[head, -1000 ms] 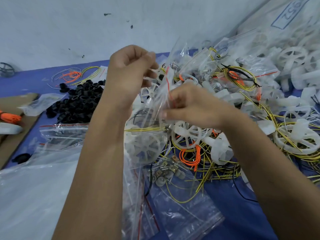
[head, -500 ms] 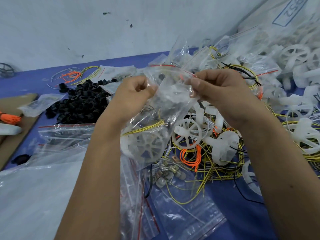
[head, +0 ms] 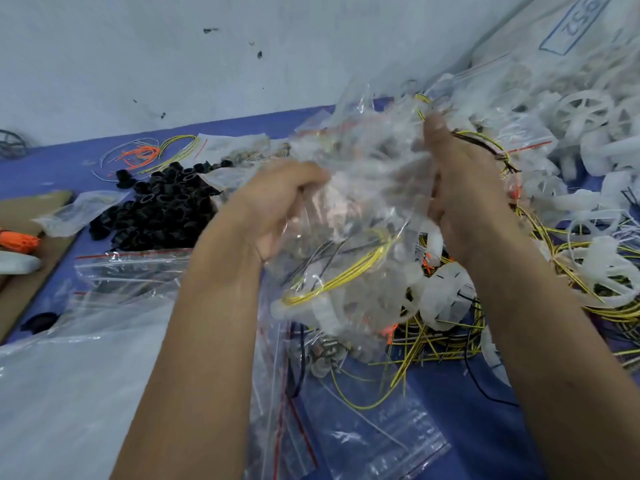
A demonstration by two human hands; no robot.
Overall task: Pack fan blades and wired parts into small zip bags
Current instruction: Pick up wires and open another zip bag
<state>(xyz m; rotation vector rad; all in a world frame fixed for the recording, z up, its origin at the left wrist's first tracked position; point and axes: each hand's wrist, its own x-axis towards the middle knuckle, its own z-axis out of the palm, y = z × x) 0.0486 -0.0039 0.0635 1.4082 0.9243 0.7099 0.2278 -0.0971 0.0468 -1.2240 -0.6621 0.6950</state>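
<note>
We hold filled bag [head: 360, 216] mid-air over tabletop [head: 485, 427]: left hand [head: 277, 209] grips left edge, right hand [head: 460, 188] right edge. Since half-second ago, hands lower, bag blurred; probably sealing.

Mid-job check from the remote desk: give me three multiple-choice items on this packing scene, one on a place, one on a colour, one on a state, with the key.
1. Where does the pile of black rings lie?
A. left of the left hand
B. right of the right hand
C. inside the held bag

2. What colour are the wires seen through the held zip bag?
A. blue
B. yellow
C. purple

3. What is the state of the held zip bag?
A. lying flat on the table
B. folded away empty
C. held up between both hands, with parts inside

Key: 1 A, the rings sit on the blue mat beyond the left hand. 2 B, a yellow bundle shows through the plastic. 3 C, the left hand and right hand grip its two sides above the clutter.
</note>
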